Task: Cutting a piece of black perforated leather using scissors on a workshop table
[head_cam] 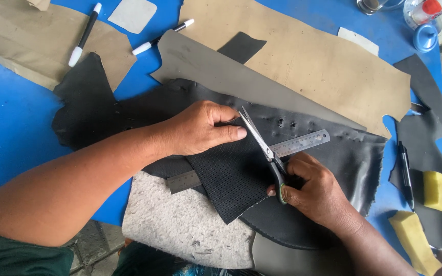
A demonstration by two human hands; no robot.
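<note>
My left hand (200,128) pinches the upper edge of a black perforated leather piece (228,176), thumb on top. My right hand (313,189) grips a pair of scissors (264,148) by the handles; the open blades point up and left along the perforated piece's right edge, tips close to my left fingers. A steel ruler (303,143) lies under the piece and sticks out on both sides. All of this rests on a large black leather hide (93,110) on a blue table (11,117).
Tan leather sheets (308,56) and a grey sheet (205,64) lie behind. Two white-capped markers (84,35) sit top left, a black pen (405,171) and yellow sponges (440,191) at right. Small containers (425,28) stand top right. A pale fuzzy piece (180,220) lies at the near edge.
</note>
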